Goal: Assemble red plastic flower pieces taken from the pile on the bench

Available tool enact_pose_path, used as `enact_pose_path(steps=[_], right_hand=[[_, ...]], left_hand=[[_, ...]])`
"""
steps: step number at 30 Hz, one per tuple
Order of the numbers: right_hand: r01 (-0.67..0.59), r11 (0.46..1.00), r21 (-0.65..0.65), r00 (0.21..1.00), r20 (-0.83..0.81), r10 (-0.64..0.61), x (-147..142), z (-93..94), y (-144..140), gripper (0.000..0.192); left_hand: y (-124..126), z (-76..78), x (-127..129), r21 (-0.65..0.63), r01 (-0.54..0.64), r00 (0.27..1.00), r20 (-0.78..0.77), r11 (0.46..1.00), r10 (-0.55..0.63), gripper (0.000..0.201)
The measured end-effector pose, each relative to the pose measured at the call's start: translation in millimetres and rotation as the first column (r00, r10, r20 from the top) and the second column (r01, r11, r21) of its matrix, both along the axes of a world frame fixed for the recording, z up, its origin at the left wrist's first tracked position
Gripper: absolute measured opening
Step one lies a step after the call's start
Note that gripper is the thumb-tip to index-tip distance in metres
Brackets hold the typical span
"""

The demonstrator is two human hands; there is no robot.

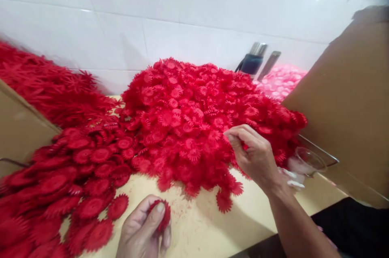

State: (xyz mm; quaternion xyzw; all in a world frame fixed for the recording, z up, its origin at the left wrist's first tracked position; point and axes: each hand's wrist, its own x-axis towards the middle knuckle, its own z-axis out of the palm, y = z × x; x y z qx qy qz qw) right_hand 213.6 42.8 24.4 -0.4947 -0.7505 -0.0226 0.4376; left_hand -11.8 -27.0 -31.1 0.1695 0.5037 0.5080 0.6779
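Observation:
At the bottom of the head view, my left hand [141, 229] is closed around a red fringed flower disc [165, 218], thumb pressed on its face. Whether it is one layer or a small stack, I cannot tell. My right hand [257, 158] is raised at the right front of a large heap of red fringed flower pieces [185, 118]. Its thumb and forefinger are pinched together; anything between the tips is too small to make out. A few loose red pieces [224, 200] lie at the heap's front edge.
Larger round red fringed discs [91, 207] spread over the left of the pale tabletop [194, 233], with red star-shaped pieces [45, 83] behind. Cardboard [343, 116] stands at right, near a clear plastic cup [310, 160]. A dark bottle [252, 62] and pink pieces [282, 79] are by the tiled wall.

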Motion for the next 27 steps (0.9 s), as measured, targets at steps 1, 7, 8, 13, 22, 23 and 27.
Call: enact_pose_path(steps=[1, 7, 8, 13, 22, 23, 27], right_hand=[[-0.046, 0.998, -0.04, 0.998, -0.033, 0.044, -6, -3.1, -9, 0.014], [-0.381, 0.867, -0.322, 0.917, -0.25, 0.31, -56, -13.7, -49, 0.011], [-0.429, 0.83, -0.356, 0.896, -0.282, 0.342, -64, -15.8, -52, 0.01], [-0.482, 0.753, -0.448, 0.876, -0.283, 0.392, -81, -29.7, -57, 0.008], [-0.349, 0.84, -0.416, 0.929, -0.031, 0.37, -77, -45.6, -64, 0.011], [-0.34, 0.843, -0.418, 0.93, -0.013, 0.368, -77, -45.9, -65, 0.013], [-0.34, 0.85, -0.403, 0.93, -0.011, 0.367, -78, -49.3, -69, 0.017]], left_hand=[[-1, 0.7, 3, 0.001, -0.021, 1.0, -0.005, 1.0, 0.021, 0.034], [-3, 1.1, 18, 0.116, 0.007, 0.997, -0.072, 0.993, 0.001, 0.035], [-4, -0.5, 19, 0.144, 0.023, 0.997, -0.08, 0.989, -0.011, 0.035], [-11, -8.4, 12, 0.243, 0.112, 0.984, -0.164, 0.964, -0.074, 0.034], [-19, -9.1, -2, 0.258, 0.433, 0.827, -0.495, 0.864, -0.266, 0.03], [-20, -9.1, -3, 0.258, 0.446, 0.812, -0.52, 0.857, -0.265, 0.029], [-22, -13.2, -3, 0.223, 0.403, 0.834, -0.488, 0.888, -0.256, 0.026]])
